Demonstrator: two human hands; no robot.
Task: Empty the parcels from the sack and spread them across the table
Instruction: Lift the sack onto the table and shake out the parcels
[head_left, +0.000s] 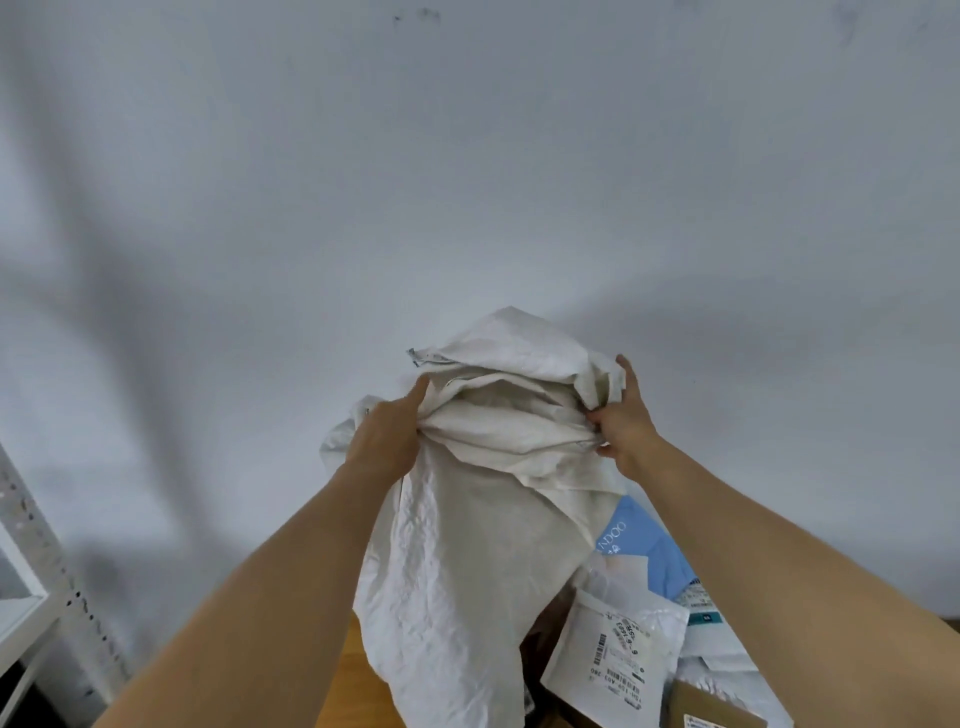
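Left hand (387, 441) grips a bunched fold of the crumpled white woven-plastic sack (467, 545); right hand (621, 421) pinches the gathered cloth on the opposite side. Sack is held aloft at frame centre, long axis near vertical, closed end up, mouth hanging toward the bottom edge.

Pile of white and blue mailer parcels (639, 613) lies lower right on the wooden table (345, 675).

Risk: parcels may heap in one spot or slide off the edge; a parcel could snag inside the folds.

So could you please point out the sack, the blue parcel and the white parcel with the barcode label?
sack (467, 561): head view, on its crumpled hanging body.
blue parcel (649, 556): head view, on its blue face.
white parcel with the barcode label (613, 660): head view, on its label.
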